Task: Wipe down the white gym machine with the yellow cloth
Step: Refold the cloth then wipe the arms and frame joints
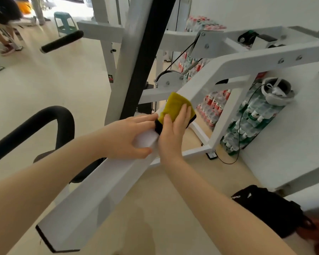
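The right hand (173, 129) lies flat with straight fingers on the yellow cloth (175, 105), pressing it against the side of a slanted white beam (107, 181) of the white gym machine (247, 57). The cloth has a black edge showing beside the thumb, and its upper corner reaches the spot where the beam meets a bent white frame member. The left hand (129, 137) grips the same beam just beside the cloth, fingers curled over the top face and thumb wrapped under the near edge, so the two hands are almost touching. The beam runs down toward the camera and ends in a black cap (44, 240) near the beige floor (53, 85). Behind the hands rises a white and black upright (136, 57), with a cable and pulley (169, 80) to its right. A curved black padded handle (50, 122) sits to the left, and another black padded bar (63, 41) farther back. Packs of bottled water (250, 116) are stacked against the white wall on the right, a black bag (265, 205) lies at lower right, a green stool (64, 23) stands far back, and another person (4, 19) bends over at upper left.
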